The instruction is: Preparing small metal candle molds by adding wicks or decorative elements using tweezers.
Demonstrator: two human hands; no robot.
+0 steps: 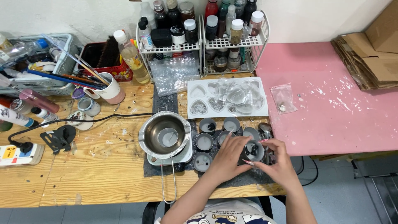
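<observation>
- View from above onto a pale wooden worktable [99,174], scuffed and flecked with drips, set against a white wall.
- To the right of it, touching edge to edge, is a pink tabletop [331,108] smeared with white marks. A small clear bag [283,98] lies on it, and flattened cardboard [369,58] is stacked at its far right corner.
- Grey floor shows below both tables.
- Near the front edge, both hands meet over a dark mat [248,176]. The left hand [226,159] and right hand [280,161] have their fingertips closed around one small round metal cup [254,150], which has something dark inside.
- That cup sits at the right end of a cluster of similar small tins [205,142], several filled with pale wax, all on the mat.
- Just left of the tins, a steel melting pot [165,133] with a long wire handle rests on a small white hot plate [172,158].
- Behind the tins lies a white heart-shaped mould tray [195,93] partly covered by crumpled clear plastic.
- At the wall stand two white wire racks [232,43] crowded with bottles and jars.
- Far left: a mug of brushes [110,87], a plastic basket [62,58] of supplies, and a power strip [18,154] with a black cord.
</observation>
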